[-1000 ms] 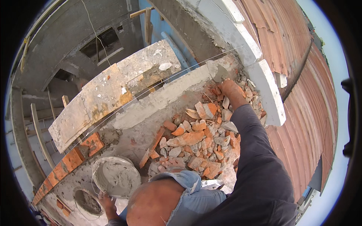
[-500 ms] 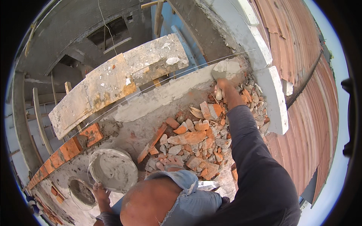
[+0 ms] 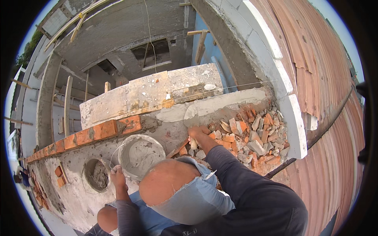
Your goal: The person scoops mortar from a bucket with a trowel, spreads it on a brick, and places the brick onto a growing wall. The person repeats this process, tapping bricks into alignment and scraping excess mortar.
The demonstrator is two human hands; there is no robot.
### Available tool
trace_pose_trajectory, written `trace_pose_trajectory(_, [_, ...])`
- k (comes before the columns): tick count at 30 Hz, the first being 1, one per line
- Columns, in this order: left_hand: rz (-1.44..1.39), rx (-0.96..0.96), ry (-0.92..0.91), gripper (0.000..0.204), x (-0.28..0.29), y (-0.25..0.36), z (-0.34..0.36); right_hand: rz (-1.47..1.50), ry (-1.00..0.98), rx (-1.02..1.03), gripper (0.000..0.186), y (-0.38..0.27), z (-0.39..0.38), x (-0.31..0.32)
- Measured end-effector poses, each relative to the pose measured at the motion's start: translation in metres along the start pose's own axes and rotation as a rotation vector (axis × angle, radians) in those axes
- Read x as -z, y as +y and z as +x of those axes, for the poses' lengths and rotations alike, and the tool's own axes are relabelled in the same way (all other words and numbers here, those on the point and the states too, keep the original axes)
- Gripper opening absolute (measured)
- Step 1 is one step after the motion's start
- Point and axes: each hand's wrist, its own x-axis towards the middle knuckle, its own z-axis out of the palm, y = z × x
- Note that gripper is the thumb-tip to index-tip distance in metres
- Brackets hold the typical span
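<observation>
My right hand (image 3: 199, 134) is closed round the wooden handle of a trowel (image 3: 191, 114). The trowel's blade rests at the near left part of a grey mortar bed (image 3: 232, 100), which runs along the wall top under a stretched string (image 3: 247, 84). My left hand (image 3: 118, 175) is beside a bucket (image 3: 141, 154) of wet mortar, its fingers closed on the thin wire handle near the rim. Left of the bed, a row of orange bricks (image 3: 104, 130) curves along the wall edge.
Broken brick rubble (image 3: 256, 137) is heaped right of my right hand. A second bucket (image 3: 95, 173) with some mortar stands left of the first. Beyond the wall lies a plank platform (image 3: 149, 88) above a deep room. A corrugated roof (image 3: 323, 118) borders the right side.
The trowel in my right hand has moved left along the mortar bed, away from its far right end. My left hand has closed on the bucket's wire handle. The view has shifted too.
</observation>
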Motion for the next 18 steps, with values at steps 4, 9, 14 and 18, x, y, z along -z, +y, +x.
trace_pose_trajectory(4, [-0.306, 0.085, -0.043, 0.022, -0.002, 0.052, -0.041, -0.478, -0.124, 0.123, 0.032, -0.005, -0.04, 0.011])
trace_pose_trajectory(9, [-0.23, 0.015, -0.32, 0.025, 0.004, 0.118, -0.077, -0.884, 0.15, 0.886, 0.042, 0.028, -0.068, 0.04])
trace_pose_trajectory(14, [-0.111, -0.027, -0.172, 0.033, 0.019, 0.165, -0.101, -0.656, -0.094, 0.799, 0.037, 0.069, -0.094, 0.086])
trace_pose_trajectory(18, [-0.588, -0.059, 0.037, 0.039, 0.086, 0.195, -0.127, -0.509, -0.153, 0.587, 0.035, 0.089, -0.1, 0.107])
